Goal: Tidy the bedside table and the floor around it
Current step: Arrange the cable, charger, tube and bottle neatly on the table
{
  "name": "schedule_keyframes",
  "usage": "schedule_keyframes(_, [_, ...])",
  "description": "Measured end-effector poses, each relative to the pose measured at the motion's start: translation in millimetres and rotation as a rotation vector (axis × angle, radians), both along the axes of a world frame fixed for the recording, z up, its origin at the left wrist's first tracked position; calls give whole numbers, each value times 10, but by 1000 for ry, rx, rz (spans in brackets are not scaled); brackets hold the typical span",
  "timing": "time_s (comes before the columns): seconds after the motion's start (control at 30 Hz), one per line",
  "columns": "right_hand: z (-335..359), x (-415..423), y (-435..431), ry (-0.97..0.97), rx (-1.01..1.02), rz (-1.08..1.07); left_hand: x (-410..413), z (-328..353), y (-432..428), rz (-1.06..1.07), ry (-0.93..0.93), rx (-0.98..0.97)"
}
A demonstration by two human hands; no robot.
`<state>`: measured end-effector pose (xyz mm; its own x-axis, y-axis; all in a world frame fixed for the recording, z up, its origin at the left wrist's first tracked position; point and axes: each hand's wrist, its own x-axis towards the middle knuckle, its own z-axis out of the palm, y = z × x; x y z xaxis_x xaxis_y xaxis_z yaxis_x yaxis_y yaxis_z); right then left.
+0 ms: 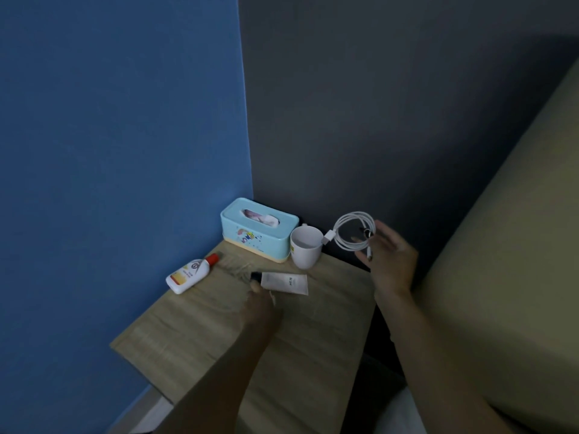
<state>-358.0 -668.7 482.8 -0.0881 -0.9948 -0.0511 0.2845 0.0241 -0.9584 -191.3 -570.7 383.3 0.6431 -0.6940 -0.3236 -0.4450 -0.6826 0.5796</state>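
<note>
Above table [194, 333] edge — white cable [347, 245], coiled, pinched by right fingers [388, 238]; left fingers [255, 287] at tube [283, 282], grip unclear.

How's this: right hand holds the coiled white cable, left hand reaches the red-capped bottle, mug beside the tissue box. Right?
Not quite. The head view shows the left hand at the white tube, not the red-capped bottle, which lies apart by the wall. The rest stands.
</note>
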Motion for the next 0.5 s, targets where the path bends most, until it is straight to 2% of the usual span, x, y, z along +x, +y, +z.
schedule_keyframes(0.17, [20,72,-25,-20,0,5,55,339,-12,-131,-235,-73])
schedule_keyframes(0.4, [-573,73,180,-7,149,0,-128,205,-27,-172,-191,-292])
schedule_keyframes(0.5, [-812,33,145,71,152,-40,-226,102,-119,-152,-85,-356])
